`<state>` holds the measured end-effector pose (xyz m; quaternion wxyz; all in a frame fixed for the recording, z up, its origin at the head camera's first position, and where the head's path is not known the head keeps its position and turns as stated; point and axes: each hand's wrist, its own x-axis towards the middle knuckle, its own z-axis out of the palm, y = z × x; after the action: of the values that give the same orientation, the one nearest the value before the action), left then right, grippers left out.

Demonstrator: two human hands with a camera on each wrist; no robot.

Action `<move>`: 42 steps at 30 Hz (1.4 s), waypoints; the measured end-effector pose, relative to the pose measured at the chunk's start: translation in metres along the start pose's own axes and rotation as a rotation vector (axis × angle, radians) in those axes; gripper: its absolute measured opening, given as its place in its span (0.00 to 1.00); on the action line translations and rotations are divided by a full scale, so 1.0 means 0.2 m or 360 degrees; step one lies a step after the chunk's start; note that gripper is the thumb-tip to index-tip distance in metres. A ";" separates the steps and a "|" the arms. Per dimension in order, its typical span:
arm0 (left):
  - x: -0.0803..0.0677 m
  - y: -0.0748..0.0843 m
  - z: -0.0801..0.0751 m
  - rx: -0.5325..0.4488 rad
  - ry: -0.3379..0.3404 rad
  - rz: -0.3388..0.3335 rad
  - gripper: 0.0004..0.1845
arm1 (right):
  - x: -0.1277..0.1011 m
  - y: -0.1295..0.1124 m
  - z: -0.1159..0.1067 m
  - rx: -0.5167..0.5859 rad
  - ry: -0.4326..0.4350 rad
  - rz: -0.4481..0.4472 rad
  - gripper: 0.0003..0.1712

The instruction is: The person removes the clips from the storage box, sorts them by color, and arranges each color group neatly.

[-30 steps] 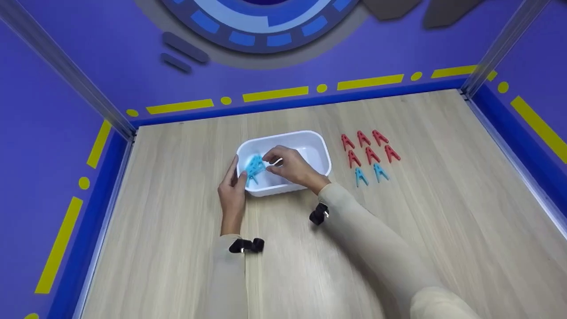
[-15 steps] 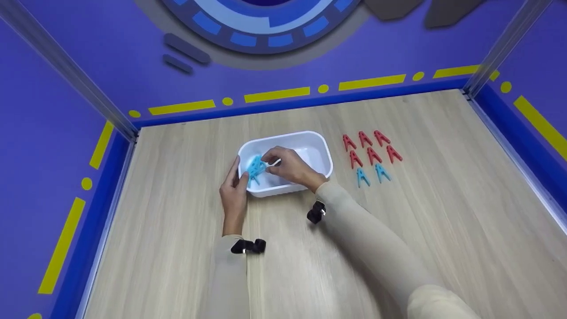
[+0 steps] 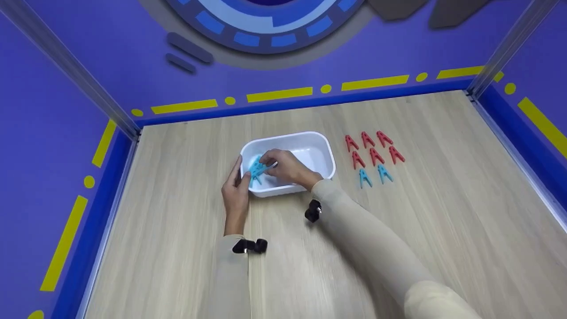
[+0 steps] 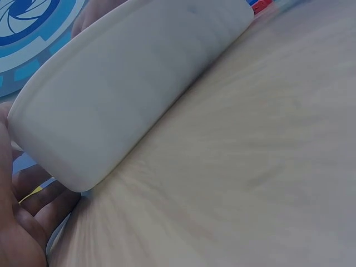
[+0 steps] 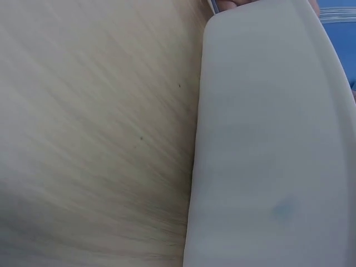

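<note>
A white plastic tub (image 3: 318, 155) stands on the wooden table, its outer wall (image 4: 128, 89) filling much of the left wrist view. Around its left end my left hand (image 3: 235, 195) grips, thumb over the rim and fingers along the outside. My right hand (image 3: 288, 167) reaches over the near rim into the tub and pinches a light-blue clothespin (image 3: 269, 167). A small heap of blue clothespins (image 3: 256, 170) lies at the tub's left end, partly covered by the right fingers. The right wrist view catches mostly the tub's outside (image 5: 261, 128), with the right hand's work hidden.
Right of the tub, several red clothespins (image 3: 376, 156) lie in two rows on the table (image 3: 186, 199). In front of them are two blue clothespins, one on the left (image 3: 365, 178) and one on the right (image 3: 385, 174). Blue-purple panels wall the table's back and sides.
My right fingers have moved slightly left and closed on a blue clothespin, which now shows between them. The left hand keeps its hold on the tub. The head view has shifted slightly.
</note>
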<state>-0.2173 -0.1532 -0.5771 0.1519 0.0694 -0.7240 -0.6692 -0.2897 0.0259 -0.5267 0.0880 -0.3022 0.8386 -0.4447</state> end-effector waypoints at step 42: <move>-0.01 -0.01 0.00 0.0088 -0.0021 0.0026 0.28 | -0.02 -0.02 -0.02 -0.0117 0.0178 0.0156 0.15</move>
<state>-0.2160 -0.1535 -0.5792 0.1506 0.0632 -0.7438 -0.6481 -0.2865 0.0295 -0.5204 0.0514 -0.2386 0.8717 -0.4249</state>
